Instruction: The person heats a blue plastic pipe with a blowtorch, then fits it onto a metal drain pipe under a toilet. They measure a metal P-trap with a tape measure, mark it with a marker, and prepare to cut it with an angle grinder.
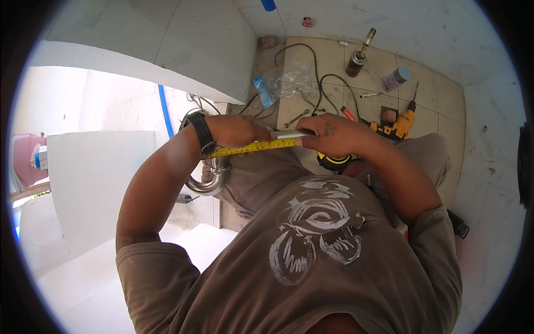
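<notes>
At frame centre, the left hand (236, 131) grasps the chrome trap pipe (214, 175) and the yellow tape measure (253, 147) blade. The right hand (328, 135) pinches the blade against the pipe's straight end. A yellow drill (397, 125) lies right of centre.

Glossy curved chrome metal pipe (208, 181); matt yellow tape-measure blade (253, 147); smooth beige floor tiles (328, 61); soft brown cotton T-shirt (311, 261).

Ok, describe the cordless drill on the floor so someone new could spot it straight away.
Look at the tiled floor beyond the person's right hand, which holds a yellow tape measure along a chrome pipe. The cordless drill lies just past that wrist. Alone among the scattered tools, it is yellow and black, its bit pointing away.
</notes>
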